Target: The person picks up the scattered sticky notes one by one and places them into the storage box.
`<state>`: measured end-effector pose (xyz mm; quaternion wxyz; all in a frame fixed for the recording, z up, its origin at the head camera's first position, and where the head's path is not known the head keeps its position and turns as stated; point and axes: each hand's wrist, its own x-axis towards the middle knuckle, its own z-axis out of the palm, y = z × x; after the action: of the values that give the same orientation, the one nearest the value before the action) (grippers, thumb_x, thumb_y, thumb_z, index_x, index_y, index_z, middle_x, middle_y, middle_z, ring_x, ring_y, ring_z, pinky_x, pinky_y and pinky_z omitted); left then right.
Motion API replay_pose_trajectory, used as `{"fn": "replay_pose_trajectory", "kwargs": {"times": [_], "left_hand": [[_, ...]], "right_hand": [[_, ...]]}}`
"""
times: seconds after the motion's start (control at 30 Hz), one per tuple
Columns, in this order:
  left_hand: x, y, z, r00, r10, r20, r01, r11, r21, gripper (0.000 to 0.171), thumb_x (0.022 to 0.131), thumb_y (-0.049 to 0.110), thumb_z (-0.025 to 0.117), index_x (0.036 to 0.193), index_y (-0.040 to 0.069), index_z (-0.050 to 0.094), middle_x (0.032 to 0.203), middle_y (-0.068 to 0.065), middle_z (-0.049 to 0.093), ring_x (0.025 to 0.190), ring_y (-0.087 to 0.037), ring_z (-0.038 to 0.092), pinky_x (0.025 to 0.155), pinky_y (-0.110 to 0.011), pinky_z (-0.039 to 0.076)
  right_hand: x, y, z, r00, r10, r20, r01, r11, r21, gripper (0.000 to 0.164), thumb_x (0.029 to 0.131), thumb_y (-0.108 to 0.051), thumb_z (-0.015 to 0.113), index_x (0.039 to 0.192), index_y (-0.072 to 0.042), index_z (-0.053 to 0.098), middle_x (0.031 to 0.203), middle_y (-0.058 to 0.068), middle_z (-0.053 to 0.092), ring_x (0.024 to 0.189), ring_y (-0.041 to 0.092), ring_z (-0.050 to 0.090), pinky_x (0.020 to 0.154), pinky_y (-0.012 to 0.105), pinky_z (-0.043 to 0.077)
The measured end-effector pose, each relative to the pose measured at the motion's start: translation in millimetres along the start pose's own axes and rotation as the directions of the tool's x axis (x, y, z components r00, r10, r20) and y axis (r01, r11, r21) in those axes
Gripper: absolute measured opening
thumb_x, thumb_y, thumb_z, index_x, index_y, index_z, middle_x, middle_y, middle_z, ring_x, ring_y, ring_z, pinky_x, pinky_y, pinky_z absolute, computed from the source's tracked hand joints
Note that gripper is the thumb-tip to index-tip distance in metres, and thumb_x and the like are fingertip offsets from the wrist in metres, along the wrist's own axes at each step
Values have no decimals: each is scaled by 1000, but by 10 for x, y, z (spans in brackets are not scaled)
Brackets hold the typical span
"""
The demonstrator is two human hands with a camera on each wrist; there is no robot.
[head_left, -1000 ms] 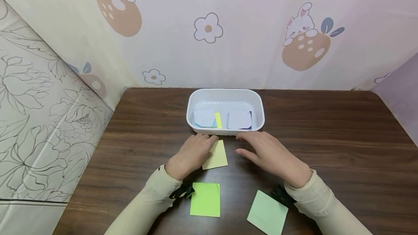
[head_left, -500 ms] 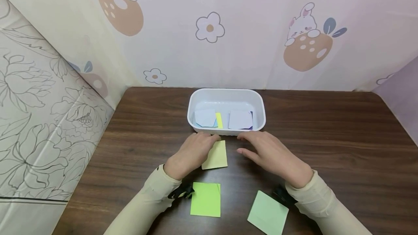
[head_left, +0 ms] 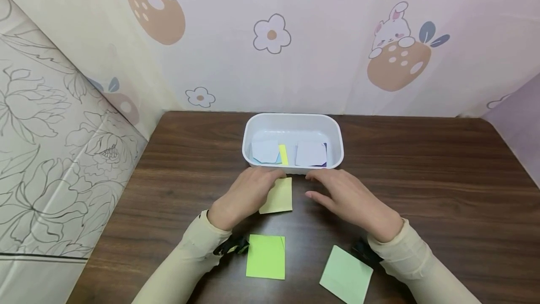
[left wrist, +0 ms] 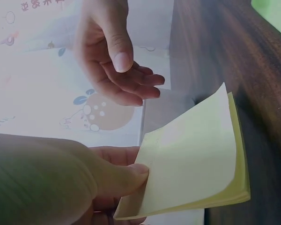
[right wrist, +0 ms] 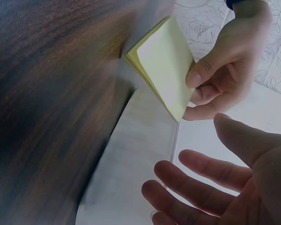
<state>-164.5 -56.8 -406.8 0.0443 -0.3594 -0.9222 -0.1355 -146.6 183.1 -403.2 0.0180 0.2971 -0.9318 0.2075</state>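
Observation:
Between thumb and fingers, my left hand (head_left: 246, 196) pinches a pale yellow sticky note pad (head_left: 279, 197) by one edge, just in front of the white plastic tub (head_left: 292, 126). In the left wrist view the thumb lies flat on the face of the pad (left wrist: 192, 157), and its far corner shows several loose sheets. My right hand (head_left: 356, 201) holds nothing; its fingers are relaxed and apart, near the tub's front right. In the right wrist view, that hand's spread fingers (right wrist: 201, 187) face the pad from a short distance.
Inside the tub lie a light blue-white pad (head_left: 266, 151), a yellow strip (head_left: 283, 155) and a whitish pad (head_left: 311, 154) with a purple edge below. A bright green pad (head_left: 266, 257) and a mint green pad (head_left: 346, 273) rest on the dark wooden table (head_left: 430, 177).
My left hand has shifted slightly towards the tub with the pale yellow sticky note pad. The right hand has stayed in nearly the same place, and the green pads have not moved.

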Motion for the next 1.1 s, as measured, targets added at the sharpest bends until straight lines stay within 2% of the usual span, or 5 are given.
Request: {"fn": "replay_pose_trajectory", "kwargs": {"times": [0.13,0.3,0.5,0.87,1.1], "left_hand": [[3,-14,-39,1000,-1,-13,1,1000,-8,34,86,-3,55,110,18,66,92,4,66,76,-13,55,68,-31,46],[14,-15,-66,1000,-5,-7,5,1000,17,35,85,1,58,115,17,65,89,1,66,78,-17,60,69,-32,47],[45,-3,-110,1000,-24,4,24,999,25,34,86,3,58,116,17,65,91,1,67,81,-19,61,70,-33,48],[85,-8,-213,999,-43,3,43,999,21,33,86,3,60,117,14,64,88,0,66,80,-18,59,69,-30,47],[107,-28,-270,999,-52,-4,52,998,22,33,86,3,59,117,13,64,90,0,67,82,-18,60,72,-31,47]], "right_hand": [[7,-6,-8,1000,-8,-13,8,1000,-3,36,87,-36,62,113,-12,63,106,0,66,93,15,61,79,37,48],[32,-13,-29,1000,-6,-9,6,1000,-12,36,87,-38,62,113,-12,64,106,-2,66,93,14,61,79,36,49],[94,-29,-72,1000,-14,-7,14,1000,-15,38,87,-39,62,115,-12,63,106,-4,65,94,10,59,81,35,49],[161,-36,-174,1000,-25,-9,25,999,-23,37,86,-35,64,113,-9,64,103,0,66,91,15,62,78,36,49],[191,-40,-214,999,-28,-17,27,999,-33,38,86,-35,64,114,-9,64,104,1,67,91,15,61,78,36,49]]}}
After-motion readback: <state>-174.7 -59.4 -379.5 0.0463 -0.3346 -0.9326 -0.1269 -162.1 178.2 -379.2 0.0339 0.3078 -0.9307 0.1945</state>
